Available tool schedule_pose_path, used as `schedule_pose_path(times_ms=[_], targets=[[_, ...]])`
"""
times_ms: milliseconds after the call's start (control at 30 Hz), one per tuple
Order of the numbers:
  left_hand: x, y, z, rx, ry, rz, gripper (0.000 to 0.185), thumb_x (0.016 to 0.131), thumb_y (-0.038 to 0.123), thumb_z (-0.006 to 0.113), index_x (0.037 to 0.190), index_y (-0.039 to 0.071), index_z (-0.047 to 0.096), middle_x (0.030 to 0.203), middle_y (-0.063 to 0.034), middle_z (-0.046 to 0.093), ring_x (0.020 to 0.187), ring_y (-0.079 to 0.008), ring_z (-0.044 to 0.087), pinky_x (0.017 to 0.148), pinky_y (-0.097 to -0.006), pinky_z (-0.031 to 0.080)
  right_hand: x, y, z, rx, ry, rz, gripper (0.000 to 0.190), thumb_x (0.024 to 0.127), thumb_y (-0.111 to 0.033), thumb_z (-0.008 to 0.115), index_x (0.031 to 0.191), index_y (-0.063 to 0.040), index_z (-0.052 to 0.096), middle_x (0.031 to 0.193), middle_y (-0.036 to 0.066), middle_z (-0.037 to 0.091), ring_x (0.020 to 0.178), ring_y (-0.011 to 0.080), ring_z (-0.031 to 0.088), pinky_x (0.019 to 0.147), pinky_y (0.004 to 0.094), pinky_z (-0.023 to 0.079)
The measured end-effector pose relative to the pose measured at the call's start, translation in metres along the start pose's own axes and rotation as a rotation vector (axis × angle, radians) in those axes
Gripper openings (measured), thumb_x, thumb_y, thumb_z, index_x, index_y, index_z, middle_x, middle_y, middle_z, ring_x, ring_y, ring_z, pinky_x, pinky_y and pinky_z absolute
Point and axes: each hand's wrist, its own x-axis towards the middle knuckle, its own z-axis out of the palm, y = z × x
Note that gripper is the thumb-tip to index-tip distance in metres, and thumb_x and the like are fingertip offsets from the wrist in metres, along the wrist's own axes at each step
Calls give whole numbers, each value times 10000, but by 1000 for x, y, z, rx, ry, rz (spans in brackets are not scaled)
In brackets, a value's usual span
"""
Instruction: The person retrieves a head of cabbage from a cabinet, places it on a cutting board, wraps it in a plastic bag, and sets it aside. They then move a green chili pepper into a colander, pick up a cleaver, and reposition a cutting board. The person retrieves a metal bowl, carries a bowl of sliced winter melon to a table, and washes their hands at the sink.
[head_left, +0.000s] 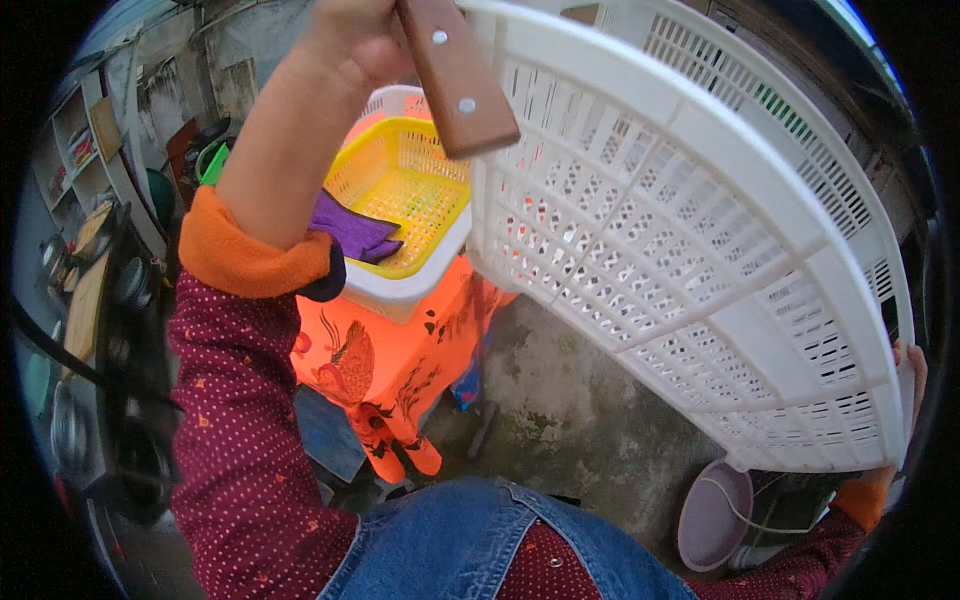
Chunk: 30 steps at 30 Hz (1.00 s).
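Observation:
At the top edge, my left hand (364, 52) is closed about a brown wooden tool handle (469, 97) with metal rivets. Its fingertips and the tool's other end lie beyond the picture. A large white plastic slotted basket (675, 300) is tilted up on its side, its underside towards me. My right hand (916, 375) grips its rim at the far right, partly hidden behind it. Below my left hand, a yellow perforated basket (420, 191) sits in a white plastic container (420, 289). A purple cloth (356, 229) drapes over the yellow basket's near left edge.
A bright orange printed cloth (405, 352) covers a table under the container. On the concrete floor (570, 375), a pale purple basin (716, 517) leans at lower right. Metal pans (71, 424), a wooden board (86, 307) and shelves (71, 142) line the left side.

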Motion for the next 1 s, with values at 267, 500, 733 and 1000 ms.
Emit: schedule_pose_path(times_ms=[267,500,733,1000], targets=[[45,54,-29,27,-84,151,182,808,218,511,755,44,520,667,-107,581,569,-244,572,579,-388,503,55,18,30,13,55,-91,488,826,-311,543,1255,-132,396,1125,64,495,989,148,509,860,289,430],[3,157,-108,166,80,322,282,795,267,518,844,-10,550,769,-152,612,655,-279,598,656,-393,506,101,-4,91,108,173,-225,483,824,-307,543,1250,-123,408,1122,77,505,963,149,524,820,284,449],[-10,244,-245,359,52,415,345,809,303,515,939,-14,553,886,-139,609,822,-249,581,797,-366,445,183,-70,196,548,140,-40,457,795,-319,570,1188,-103,482,1028,87,560,836,157,571,692,276,487],[-27,324,-403,310,151,272,184,853,246,530,823,74,586,805,-46,609,790,-189,567,743,-325,441,270,-152,273,766,-113,176,339,756,-305,606,942,-21,614,769,103,611,641,172,593,568,270,496]])
